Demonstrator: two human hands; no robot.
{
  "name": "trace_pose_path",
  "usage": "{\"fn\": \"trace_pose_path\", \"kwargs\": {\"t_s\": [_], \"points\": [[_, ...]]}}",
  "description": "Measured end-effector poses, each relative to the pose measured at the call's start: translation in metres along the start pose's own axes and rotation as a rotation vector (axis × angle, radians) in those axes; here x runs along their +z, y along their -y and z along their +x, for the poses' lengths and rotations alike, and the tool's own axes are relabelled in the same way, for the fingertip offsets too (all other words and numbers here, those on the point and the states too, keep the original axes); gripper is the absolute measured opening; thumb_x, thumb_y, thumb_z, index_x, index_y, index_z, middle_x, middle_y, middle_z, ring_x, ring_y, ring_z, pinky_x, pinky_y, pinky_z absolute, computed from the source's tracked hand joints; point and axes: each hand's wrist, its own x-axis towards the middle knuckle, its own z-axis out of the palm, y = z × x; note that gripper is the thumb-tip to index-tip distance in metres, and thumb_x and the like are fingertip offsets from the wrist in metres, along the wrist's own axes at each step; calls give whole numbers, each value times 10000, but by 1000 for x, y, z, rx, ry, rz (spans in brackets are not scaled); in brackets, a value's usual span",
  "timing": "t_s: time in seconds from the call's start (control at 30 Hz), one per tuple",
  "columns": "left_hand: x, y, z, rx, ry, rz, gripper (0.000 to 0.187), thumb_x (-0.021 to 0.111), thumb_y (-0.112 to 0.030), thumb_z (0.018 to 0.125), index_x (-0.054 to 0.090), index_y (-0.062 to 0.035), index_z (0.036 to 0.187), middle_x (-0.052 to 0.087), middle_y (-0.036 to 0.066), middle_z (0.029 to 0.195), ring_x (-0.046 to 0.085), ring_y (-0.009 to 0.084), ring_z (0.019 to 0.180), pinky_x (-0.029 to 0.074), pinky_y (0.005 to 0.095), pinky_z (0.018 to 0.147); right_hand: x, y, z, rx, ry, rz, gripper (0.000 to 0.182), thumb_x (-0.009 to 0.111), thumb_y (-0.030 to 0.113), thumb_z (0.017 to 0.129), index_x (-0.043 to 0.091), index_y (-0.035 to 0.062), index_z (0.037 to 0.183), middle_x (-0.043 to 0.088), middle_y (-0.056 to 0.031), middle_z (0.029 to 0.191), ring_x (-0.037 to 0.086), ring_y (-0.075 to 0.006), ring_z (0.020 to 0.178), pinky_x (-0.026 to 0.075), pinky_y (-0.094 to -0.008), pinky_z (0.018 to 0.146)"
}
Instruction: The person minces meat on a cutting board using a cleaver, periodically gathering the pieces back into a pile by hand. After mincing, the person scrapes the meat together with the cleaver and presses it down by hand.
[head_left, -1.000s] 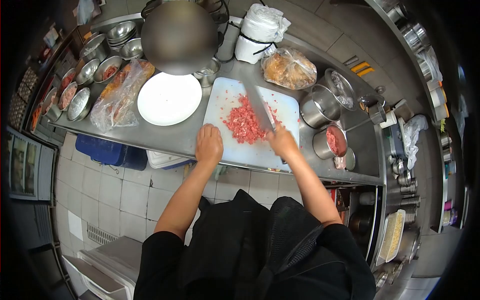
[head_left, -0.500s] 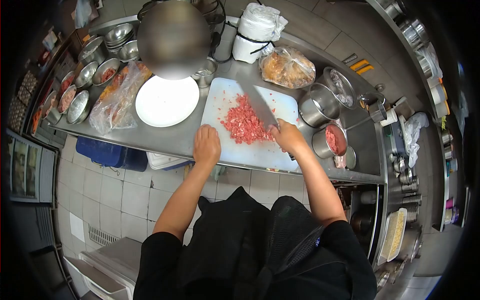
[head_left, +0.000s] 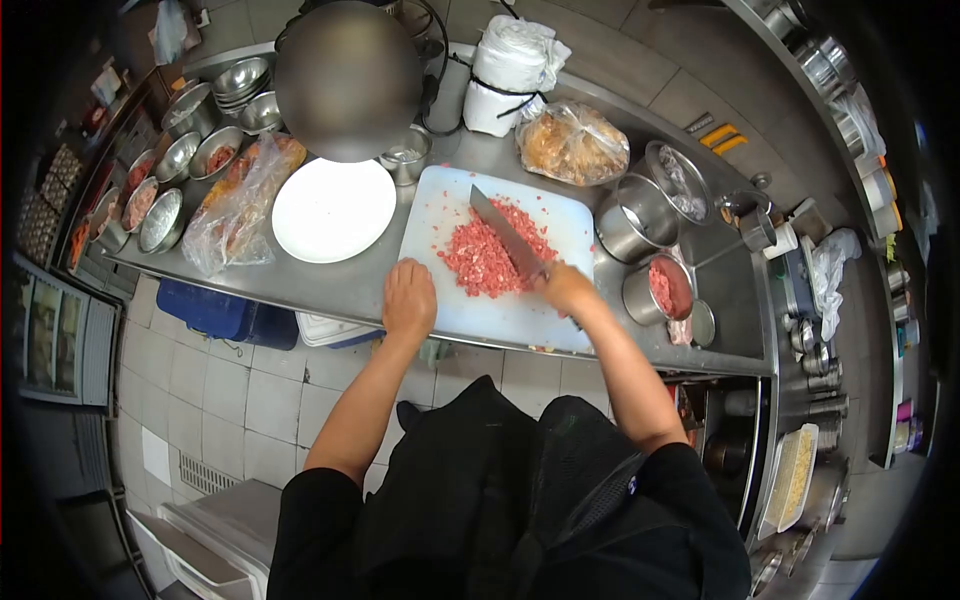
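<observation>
My right hand [head_left: 568, 291] is closed round the handle of a large kitchen knife [head_left: 508, 232]. The blade lies across a pile of chopped red meat [head_left: 476, 262], with bits on both sides of it. Under the meat is a white cutting board [head_left: 445, 190] with small scraps scattered over it. At the board's lower left edge, my left hand [head_left: 409, 300] rests palm down, fingers laid out and holding nothing.
A white plate [head_left: 334, 210] lies left of the board, beside a plastic bag of food [head_left: 235, 215] and several metal bowls [head_left: 172, 155]. Behind stands another bagged item [head_left: 573, 143]. Metal pots [head_left: 630, 228] and a pot of meat [head_left: 660, 290] stand at right. A blurred round shape [head_left: 348, 80] hides part of the back.
The knife has moved from the right side of the pile to the left, down into the meat. The meat now spreads on both sides of the blade. My left hand stays at the board's edge.
</observation>
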Motion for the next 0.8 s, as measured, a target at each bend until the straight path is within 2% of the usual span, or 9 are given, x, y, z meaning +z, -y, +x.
{"fn": "trace_pose_path", "kwargs": {"t_s": [0.1, 0.2, 0.23, 0.27, 0.37, 0.47, 0.5, 0.67, 0.8], "points": [[-1, -4, -4, -9, -27, -25, 132, 568, -95, 924, 561, -7, 1022, 571, 179, 1113, 535, 378, 1083, 435, 472, 938, -30, 20, -23, -13, -124, 64, 409, 502, 326, 965, 642, -44, 1066, 702, -229, 774, 688, -322, 591, 558, -429, 650], [-1, -4, -1, -1, -36, -12, 133, 570, -95, 923, 559, -6, 1021, 571, 181, 1110, 536, 381, 1078, 435, 473, 934, 14, -8, 8, 83, -117, 55, 407, 501, 334, 976, 638, -39, 1066, 704, -213, 768, 684, -316, 580, 553, -432, 643], [-2, -4, -2, 3, -14, -18, 134, 571, -95, 923, 559, -6, 1022, 571, 183, 1112, 537, 383, 1075, 435, 474, 933, 19, -11, 14, 3, -43, -110, 424, 495, 344, 987, 630, -50, 1067, 695, -209, 739, 680, -312, 567, 555, -440, 632], [-2, -2, -1, 5, 6, -21, 135, 572, -95, 922, 559, -6, 1024, 572, 184, 1114, 537, 385, 1072, 435, 476, 932, 16, -19, 18, -1, -50, -106, 424, 495, 344, 987, 630, -50, 1067, 695, -209, 739, 680, -312, 567, 555, -440, 632], [1, -1, -4, 12, -43, -33, 131, 574, -89, 920, 559, -7, 1021, 571, 186, 1112, 540, 383, 1064, 437, 475, 929, -30, 11, -17, -4, -63, 59, 441, 483, 354, 992, 627, -47, 1102, 691, -217, 748, 676, -309, 552, 561, -433, 631], [2, -2, -4, -44, 12, -44, 147, 578, -97, 907, 558, -8, 1023, 556, 187, 1143, 515, 383, 1132, 415, 484, 986, -13, 11, -19, 32, -163, 274, 433, 477, 354, 995, 627, -37, 1105, 691, -213, 742, 671, -303, 539, 558, -431, 630], [1, -3, -2, -37, 8, -46, 147, 578, -97, 907, 558, -8, 1023, 556, 187, 1143, 515, 383, 1132, 415, 484, 986, 11, -8, 0, 37, -70, 110, 433, 469, 356, 997, 624, -33, 1106, 689, -207, 732, 667, -303, 528, 559, -435, 622], [-1, -3, -2, 5, -45, -37, 131, 576, -85, 919, 564, -6, 1023, 575, 178, 1107, 540, 382, 1063, 438, 472, 928, -19, 14, -18, 10, 6, -16, 431, 461, 356, 1002, 620, -34, 1097, 687, -206, 724, 669, -311, 532, 553, -447, 597], [-1, -3, -2, 2, -39, -29, 129, 579, -82, 917, 566, -6, 1022, 576, 178, 1106, 539, 384, 1052, 438, 473, 924, 9, 7, -10, -9, -127, 205, 407, 471, 333, 997, 624, -35, 1078, 691, -206, 731, 677, -307, 551, 553, -451, 601]]}}
